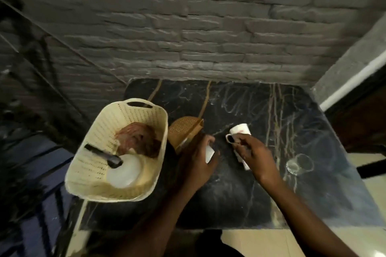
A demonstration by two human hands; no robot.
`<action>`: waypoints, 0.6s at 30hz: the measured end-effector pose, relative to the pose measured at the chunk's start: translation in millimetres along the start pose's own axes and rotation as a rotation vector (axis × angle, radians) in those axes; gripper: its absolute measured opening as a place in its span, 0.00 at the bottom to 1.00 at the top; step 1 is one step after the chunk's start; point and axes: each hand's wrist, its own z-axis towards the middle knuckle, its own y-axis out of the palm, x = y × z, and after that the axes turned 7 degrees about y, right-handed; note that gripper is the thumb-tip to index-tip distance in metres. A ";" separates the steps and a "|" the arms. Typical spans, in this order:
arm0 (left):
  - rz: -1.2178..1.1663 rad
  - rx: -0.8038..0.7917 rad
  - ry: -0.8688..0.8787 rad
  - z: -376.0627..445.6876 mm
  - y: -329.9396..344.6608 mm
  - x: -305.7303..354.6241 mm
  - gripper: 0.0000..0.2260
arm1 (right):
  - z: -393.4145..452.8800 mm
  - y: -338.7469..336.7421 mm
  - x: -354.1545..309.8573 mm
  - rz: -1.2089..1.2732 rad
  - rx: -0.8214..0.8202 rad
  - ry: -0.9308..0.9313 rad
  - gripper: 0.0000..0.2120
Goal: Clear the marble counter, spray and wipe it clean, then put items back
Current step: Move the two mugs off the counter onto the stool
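The black marble counter (pixel 261 198) has gold veins and streaky smears. My right hand (pixel 255 157) grips a white mug (pixel 240 129) by its handle, tilted just above the counter. A second white piece (pixel 243 162) shows under that hand's fingers; I cannot tell what it is. My left hand (pixel 198 162) is closed around another small white cup (pixel 209 153) beside a brown woven holder (pixel 183 129). A cream plastic basket (pixel 98 131) at the left holds a white spray bottle (pixel 125 170) with a black trigger and a brownish cloth (pixel 137 139).
A clear drinking glass (pixel 298 165) stands on the counter's right side. A grey brick wall (pixel 198 27) runs along the counter's far edge. The basket overhangs the counter's left edge. Pale floor (pixel 261 242) shows beyond the near edge.
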 end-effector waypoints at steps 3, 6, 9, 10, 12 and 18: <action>0.063 -0.088 0.023 14.3 33.5 6.8 0.18 | -6.9 -21.1 37.7 0.006 0.048 0.103 0.09; 0.092 -0.118 0.040 34.7 71.4 18.8 0.20 | -4.5 -38.6 74.8 0.014 0.081 0.151 0.08; 0.120 -0.139 -0.056 58.5 102.5 22.0 0.22 | 12.1 -46.1 95.0 -0.039 0.054 0.113 0.07; 0.119 -0.129 -0.093 64.3 109.4 21.3 0.22 | 20.1 -44.5 100.3 -0.072 0.040 0.075 0.07; 0.141 -0.119 -0.168 73.3 118.0 20.3 0.21 | 38.9 -35.4 116.4 -0.095 -0.013 0.022 0.11; 0.612 -0.317 -0.277 70.0 98.4 -3.9 0.32 | 96.3 15.3 134.2 0.004 -0.211 0.122 0.28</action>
